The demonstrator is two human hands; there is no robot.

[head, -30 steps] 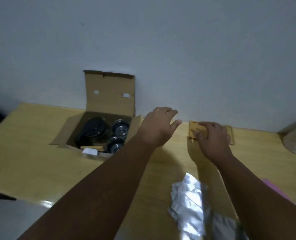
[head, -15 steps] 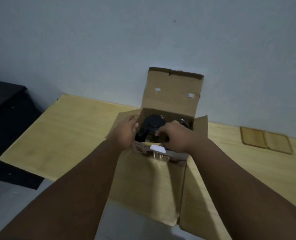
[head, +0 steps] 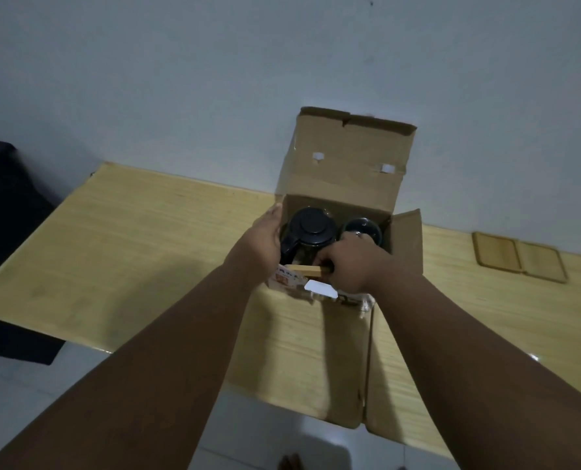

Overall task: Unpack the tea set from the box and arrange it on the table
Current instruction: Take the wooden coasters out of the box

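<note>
An open cardboard box [head: 346, 164] stands on the wooden table [head: 129, 259] against the wall, its lid flap upright. Inside it sit a teapot with a black lid [head: 311, 228] and a glass cup [head: 363, 230]. My left hand [head: 265, 240] rests flat against the box's left wall, fingers together, holding the box. My right hand [head: 353, 266] is inside the front of the box, closed on a thin wooden piece [head: 304, 270] that lies along the front edge. A white label [head: 321, 289] sticks out of the front wall.
Two wooden coasters [head: 519, 257] lie side by side on the table at the right, near the wall. A dark piece of furniture [head: 0, 205] stands to the left of the table. The table's near edge runs under my forearms, with pale floor below.
Both hands left the coasters at the right and came to the box. My right hand now grips the wooden piece, raised a little at the box's front. My view shifted left.
</note>
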